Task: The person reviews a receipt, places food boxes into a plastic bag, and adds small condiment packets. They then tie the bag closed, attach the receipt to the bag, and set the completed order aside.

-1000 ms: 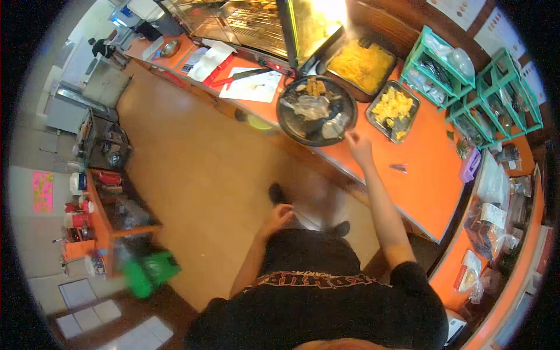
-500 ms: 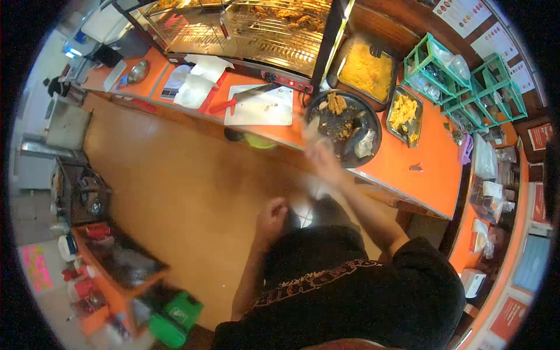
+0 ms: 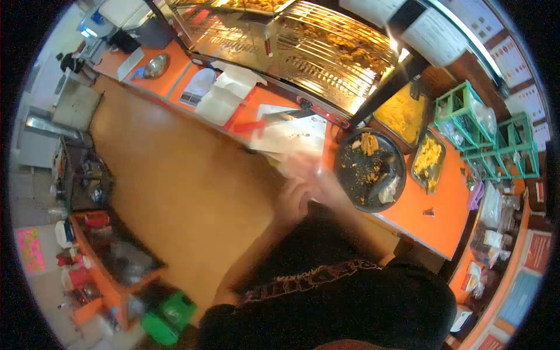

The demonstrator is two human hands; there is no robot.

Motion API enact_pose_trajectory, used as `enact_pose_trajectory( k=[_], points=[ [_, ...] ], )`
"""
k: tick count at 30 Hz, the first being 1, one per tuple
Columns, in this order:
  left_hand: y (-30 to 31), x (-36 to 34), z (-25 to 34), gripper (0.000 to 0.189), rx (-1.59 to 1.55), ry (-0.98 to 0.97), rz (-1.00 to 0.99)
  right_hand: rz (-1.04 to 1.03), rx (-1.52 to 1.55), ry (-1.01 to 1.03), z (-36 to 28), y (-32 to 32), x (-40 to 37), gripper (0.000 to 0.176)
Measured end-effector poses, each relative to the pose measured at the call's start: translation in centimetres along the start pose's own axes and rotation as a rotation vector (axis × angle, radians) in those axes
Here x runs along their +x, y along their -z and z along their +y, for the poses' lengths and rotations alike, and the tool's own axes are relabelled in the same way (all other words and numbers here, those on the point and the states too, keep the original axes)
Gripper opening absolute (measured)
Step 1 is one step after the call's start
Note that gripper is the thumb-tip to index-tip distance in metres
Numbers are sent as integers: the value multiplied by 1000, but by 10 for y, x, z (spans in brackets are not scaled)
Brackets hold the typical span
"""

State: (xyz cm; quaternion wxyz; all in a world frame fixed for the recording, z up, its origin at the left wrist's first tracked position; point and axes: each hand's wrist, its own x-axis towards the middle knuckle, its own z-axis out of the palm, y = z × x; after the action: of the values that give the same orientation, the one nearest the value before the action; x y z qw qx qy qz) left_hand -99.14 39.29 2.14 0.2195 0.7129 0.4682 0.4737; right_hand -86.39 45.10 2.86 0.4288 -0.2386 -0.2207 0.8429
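Observation:
My left hand (image 3: 293, 197) is in front of my body, just off the counter's edge, with its fingers blurred and curled. Touching or nearly touching it is my right hand (image 3: 309, 172), smeared by motion, close to the near edge of a white cutting board (image 3: 291, 139). What either hand holds, if anything, cannot be made out. A red-handled knife (image 3: 249, 126) lies on the board. Right of the hands, a round black pan (image 3: 356, 189) carries pieces of food and a crumpled clear bag or glove (image 3: 387, 192).
Behind the board stands a lit glass food warmer (image 3: 326, 52). Trays of yellow food (image 3: 402, 114) (image 3: 429, 157) and green baskets (image 3: 466, 111) are at the right. Open white boxes (image 3: 219, 105) and a metal bowl (image 3: 156, 66) are on the left counter. A person (image 3: 70, 61) is far left.
My right hand has moved left from beside the pan to my left hand, and my left hand has risen toward the counter. The view has shifted, so the counter items appear lower and farther right.

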Motion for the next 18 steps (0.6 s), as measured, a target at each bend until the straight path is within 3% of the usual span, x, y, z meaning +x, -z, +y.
enact_pose_trajectory(
  k=[1, 2, 5, 6, 9, 10, 12, 15, 16, 18],
  points=[
    [6, 11, -7, 7, 10, 10, -40, -26, 135, 101, -2, -6, 9, 51],
    [10, 22, -13, 7, 20, 12, -80, -24, -15, 123, -8, 1, 16, 62],
    [5, 49, -14, 6, -104, -39, -195, -2, 278, 230, -25, 12, 38, 77],
    [1, 57, -10, 6, -136, -46, -193, -16, 74, 235, -39, 10, 38, 95],
    [3, 86, -6, 5, -221, -141, -273, 264, 242, 167, -73, -28, 46, 102],
    [2, 90, -10, 5, -243, -156, -295, 121, 191, 243, -64, -8, 52, 103],
    [2, 101, -18, 5, -287, -199, -330, 130, 217, 195, -65, -8, 62, 103],
    [9, 107, -14, 10, -304, -486, -463, 113, 390, 147, -65, -7, 88, 102],
    [9, 103, -12, 15, -168, -599, -562, 108, 422, 148, -59, -16, 92, 101],
    [20, 113, -14, 13, -155, -613, -611, 132, 438, 168, -57, -33, 98, 98]
  ],
)
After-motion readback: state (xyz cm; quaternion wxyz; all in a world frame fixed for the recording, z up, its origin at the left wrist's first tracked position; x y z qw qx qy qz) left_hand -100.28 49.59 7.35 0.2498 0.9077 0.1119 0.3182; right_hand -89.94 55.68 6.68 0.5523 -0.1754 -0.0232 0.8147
